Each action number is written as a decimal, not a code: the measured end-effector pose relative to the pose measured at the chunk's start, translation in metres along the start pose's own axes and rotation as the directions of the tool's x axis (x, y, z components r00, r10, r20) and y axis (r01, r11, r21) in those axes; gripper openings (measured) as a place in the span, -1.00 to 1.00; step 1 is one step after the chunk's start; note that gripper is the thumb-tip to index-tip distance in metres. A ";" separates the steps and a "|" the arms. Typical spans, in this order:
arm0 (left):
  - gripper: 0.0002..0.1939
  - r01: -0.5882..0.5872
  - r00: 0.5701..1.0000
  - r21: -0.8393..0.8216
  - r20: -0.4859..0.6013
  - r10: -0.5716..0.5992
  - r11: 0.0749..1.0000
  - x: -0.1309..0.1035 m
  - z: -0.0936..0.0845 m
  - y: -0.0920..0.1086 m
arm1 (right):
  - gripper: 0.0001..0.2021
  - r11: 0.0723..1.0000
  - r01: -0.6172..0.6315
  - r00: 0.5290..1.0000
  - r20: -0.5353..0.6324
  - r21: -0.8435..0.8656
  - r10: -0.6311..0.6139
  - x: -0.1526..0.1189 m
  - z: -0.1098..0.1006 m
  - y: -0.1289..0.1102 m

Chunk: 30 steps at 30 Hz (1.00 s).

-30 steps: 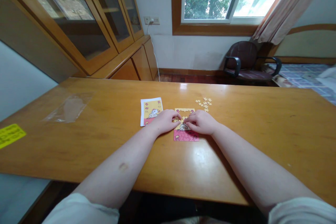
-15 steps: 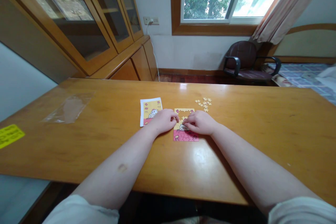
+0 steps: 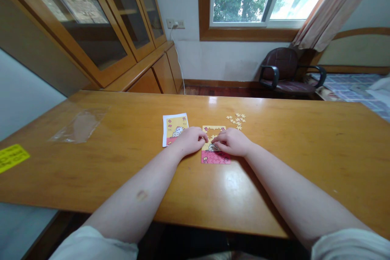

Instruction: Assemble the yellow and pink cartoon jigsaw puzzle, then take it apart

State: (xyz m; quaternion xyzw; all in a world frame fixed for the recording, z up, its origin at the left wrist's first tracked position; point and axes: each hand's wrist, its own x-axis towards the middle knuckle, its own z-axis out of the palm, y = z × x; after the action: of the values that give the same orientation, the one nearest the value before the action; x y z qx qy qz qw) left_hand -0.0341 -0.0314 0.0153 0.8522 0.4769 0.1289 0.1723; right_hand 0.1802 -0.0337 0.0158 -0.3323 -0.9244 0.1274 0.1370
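The puzzle (image 3: 215, 157) on the table (image 3: 109, 158) is mostly joined; an upper gap and loose pieces (image 3: 238, 120) remain. Left hand (image 3: 193, 139) and right hand (image 3: 234, 142) curl at it, grip unclear.

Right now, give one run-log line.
jigsaw puzzle: gap near top; left hand: at left edge; right hand: over right side; loose pieces: farther back

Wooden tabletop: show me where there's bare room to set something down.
The tabletop is bare between the plastic bag and picture card, and right of the loose jigsaw pieces. Crowded: the partly assembled jigsaw puzzle, with left hand and right hand at it.
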 end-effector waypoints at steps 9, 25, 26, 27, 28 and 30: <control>-0.69 0.012 0.999 -0.014 -0.032 -0.013 1.000 0.000 -0.001 -0.001 | -0.73 0.997 -0.050 0.998 -0.051 -0.057 0.048 0.000 0.002 0.002; -0.68 0.029 0.999 0.004 0.034 -0.029 1.000 -0.001 0.000 -0.003 | -0.72 0.998 -0.058 0.998 0.035 -0.031 0.059 0.001 0.001 0.002; -0.68 0.032 0.999 0.002 0.037 -0.032 0.999 -0.001 0.000 -0.003 | -0.72 0.997 -0.063 0.997 0.037 -0.034 0.064 0.001 0.001 0.002; -0.68 0.033 0.999 0.001 0.037 -0.033 0.999 -0.001 -0.001 -0.002 | -0.72 0.997 -0.067 0.997 0.039 -0.037 0.069 0.001 0.001 0.001; -0.69 0.034 0.999 0.000 0.036 -0.034 0.999 -0.001 -0.001 -0.002 | -0.73 0.997 -0.072 0.997 0.040 -0.039 0.073 0.001 0.000 0.000; -0.69 0.031 0.999 -0.001 0.031 -0.031 1.000 -0.001 -0.001 -0.001 | -0.73 0.996 -0.074 0.996 0.042 -0.041 0.076 0.001 0.000 -0.001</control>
State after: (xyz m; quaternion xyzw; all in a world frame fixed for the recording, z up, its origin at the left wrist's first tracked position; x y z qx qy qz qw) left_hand -0.0359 -0.0313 0.0154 0.8464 0.4874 0.1132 0.1823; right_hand 0.1785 -0.0336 0.0159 -0.3666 -0.9164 0.1214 0.1052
